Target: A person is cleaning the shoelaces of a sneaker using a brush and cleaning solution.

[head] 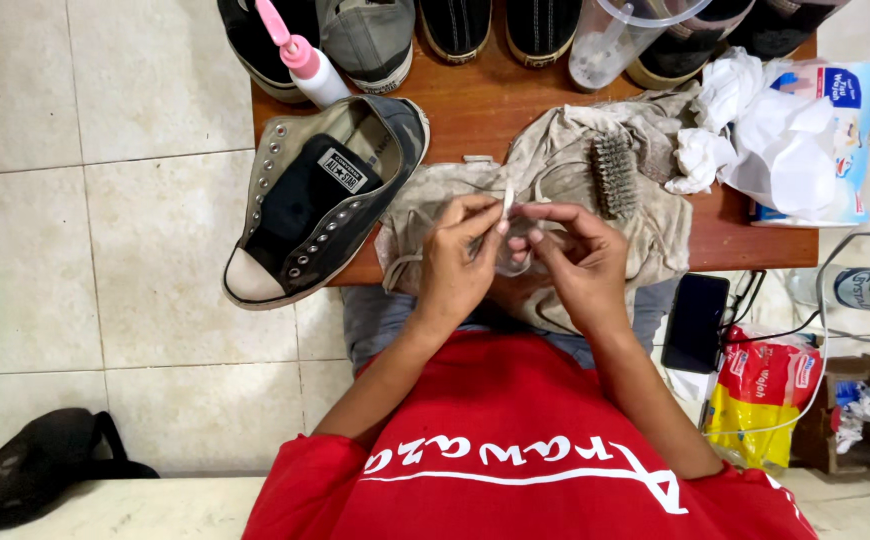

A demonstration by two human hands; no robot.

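My left hand and my right hand meet over a dirty beige cloth on my lap and the table edge. Both pinch a pale shoelace between their fingertips; its loop hangs under my fingers. A grey low sneaker without laces lies to the left, half over the wooden table's edge. A scrub brush rests on the cloth just beyond my right hand.
A pink-capped squeeze bottle and several shoes stand at the table's far side, with a clear plastic jug. Tissues and a wipes pack lie at the right. A black phone, snack bags and a water bottle sit lower right.
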